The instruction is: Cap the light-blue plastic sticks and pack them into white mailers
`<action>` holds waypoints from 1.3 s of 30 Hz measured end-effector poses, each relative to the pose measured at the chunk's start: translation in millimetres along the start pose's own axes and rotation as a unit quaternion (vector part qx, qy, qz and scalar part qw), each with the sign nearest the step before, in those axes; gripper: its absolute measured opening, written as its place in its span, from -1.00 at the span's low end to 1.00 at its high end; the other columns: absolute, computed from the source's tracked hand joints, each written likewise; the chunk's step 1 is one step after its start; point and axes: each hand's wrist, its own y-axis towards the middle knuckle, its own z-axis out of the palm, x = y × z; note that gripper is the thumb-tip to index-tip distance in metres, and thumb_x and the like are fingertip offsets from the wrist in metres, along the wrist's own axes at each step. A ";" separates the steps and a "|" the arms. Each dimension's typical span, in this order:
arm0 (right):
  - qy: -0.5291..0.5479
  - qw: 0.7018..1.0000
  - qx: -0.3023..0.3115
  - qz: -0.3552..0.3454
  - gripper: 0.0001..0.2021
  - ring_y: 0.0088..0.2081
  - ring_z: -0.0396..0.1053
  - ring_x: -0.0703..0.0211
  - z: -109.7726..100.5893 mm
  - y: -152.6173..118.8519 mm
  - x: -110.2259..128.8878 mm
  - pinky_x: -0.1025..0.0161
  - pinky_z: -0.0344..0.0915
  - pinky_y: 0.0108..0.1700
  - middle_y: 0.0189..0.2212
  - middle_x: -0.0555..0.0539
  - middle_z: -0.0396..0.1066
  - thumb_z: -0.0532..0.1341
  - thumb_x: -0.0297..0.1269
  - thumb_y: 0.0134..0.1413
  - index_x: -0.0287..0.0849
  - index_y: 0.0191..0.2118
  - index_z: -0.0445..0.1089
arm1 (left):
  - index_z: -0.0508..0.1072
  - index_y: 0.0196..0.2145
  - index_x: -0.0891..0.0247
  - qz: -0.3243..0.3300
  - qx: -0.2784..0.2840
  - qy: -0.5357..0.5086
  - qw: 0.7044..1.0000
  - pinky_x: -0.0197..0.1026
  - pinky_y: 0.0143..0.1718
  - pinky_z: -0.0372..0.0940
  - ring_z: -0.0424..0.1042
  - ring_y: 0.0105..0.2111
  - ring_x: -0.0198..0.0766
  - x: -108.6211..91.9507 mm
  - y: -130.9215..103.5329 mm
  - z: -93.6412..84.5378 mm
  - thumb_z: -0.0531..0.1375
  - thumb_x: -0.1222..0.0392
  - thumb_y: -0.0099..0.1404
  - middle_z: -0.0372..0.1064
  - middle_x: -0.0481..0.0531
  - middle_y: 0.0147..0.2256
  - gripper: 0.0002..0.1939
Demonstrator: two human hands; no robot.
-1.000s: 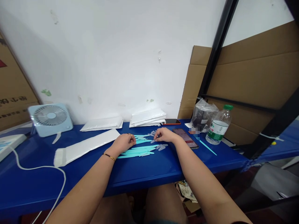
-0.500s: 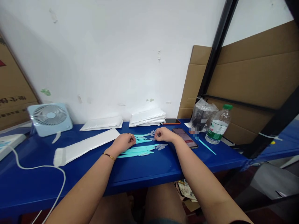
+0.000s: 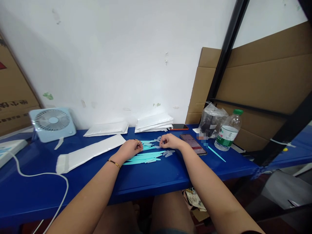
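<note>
Several slim turquoise sticks point(image 3: 143, 157) with narrow ends lie in two groups on the blue table point(image 3: 156, 182). My left hand point(image 3: 129, 150) is closed in a pinch at the left end of the upper group, on a turquoise stick point(image 3: 147, 148) partly hidden by the fingers. Across from it, my right hand point(image 3: 171, 142) pinches a small translucent sleeve point(image 3: 157, 147) near the stick tips. More translucent sleeves point(image 3: 168, 153) lie loose just below the right hand, and a few show behind its fingertips.
A long white envelope point(image 3: 90, 154) lies left of my hands. White envelope stacks point(image 3: 106, 128) stand along the wall. A blue fan point(image 3: 53, 123) and a white cable point(image 3: 65, 191) are leftward. Right are a phone point(image 3: 193, 144), a turquoise stick point(image 3: 216, 153) and a water bottle point(image 3: 227, 131).
My right hand has shifted slightly left and down toward the stick tips, the small sleeve moving with it. My left hand has edged slightly right.
</note>
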 end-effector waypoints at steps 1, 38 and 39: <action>0.003 1.000 0.001 -0.006 -0.87 -0.43 0.31 0.29 1.3 0.7 2.1 0.41 0.16 -0.39 -0.44 -0.03 0.43 0.19 -0.42 -0.16 -0.24 -0.44 0.49 | 0.44 -0.44 0.19 0.004 0.002 -0.004 1.000 -0.30 -0.47 0.13 0.34 -0.46 -0.29 -0.9 0.3 1.1 0.07 0.09 0.16 0.41 -0.03 -0.42 -0.80; -0.026 0.999 -0.017 0.028 -0.85 -0.44 0.33 0.29 -0.6 -0.2 -1.1 0.40 0.16 -0.40 -0.44 -0.04 0.45 0.21 -0.40 -0.18 -0.23 -0.39 0.49 | 0.44 -0.43 0.19 -0.019 0.004 0.017 1.000 -0.29 -0.47 0.10 0.34 -0.44 -0.28 4.8 -1.6 -5.7 0.07 0.09 0.16 0.42 -0.02 -0.43 -0.80; -0.021 0.999 -0.016 0.028 -0.84 -0.44 0.32 0.29 -0.4 0.1 -1.2 0.40 0.15 -0.40 -0.44 -0.04 0.45 0.21 -0.38 -0.16 -0.23 -0.37 0.49 | 0.44 -0.43 0.19 -0.020 0.005 0.018 1.000 -0.29 -0.48 0.10 0.34 -0.45 -0.28 4.7 -1.6 -5.7 0.07 0.09 0.15 0.42 -0.02 -0.43 -0.80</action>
